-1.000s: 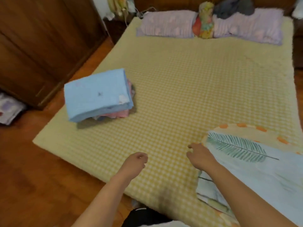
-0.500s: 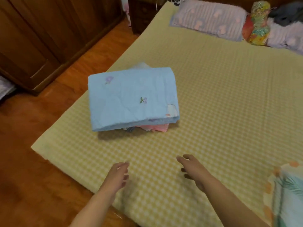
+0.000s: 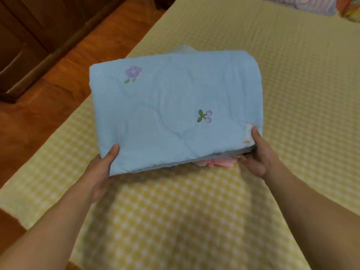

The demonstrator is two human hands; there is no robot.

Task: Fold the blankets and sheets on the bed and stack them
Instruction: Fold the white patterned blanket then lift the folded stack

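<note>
Over yellow checked bed (image 3: 292, 75), folded blue blanket (image 3: 175, 106) gripped between left hand (image 3: 99, 172) and right hand (image 3: 261, 154).

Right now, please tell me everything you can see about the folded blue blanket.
The folded blue blanket is a pale blue, quilted, soft-looking rectangle with stitched curves, a purple flower and a small cherry motif. It tops a stack; pink fabric shows under its near edge. The left hand grips its near left corner and the right hand its near right corner, thumbs on top. It is above the yellow checked bed cover; whether it is lifted clear is unclear.
</note>
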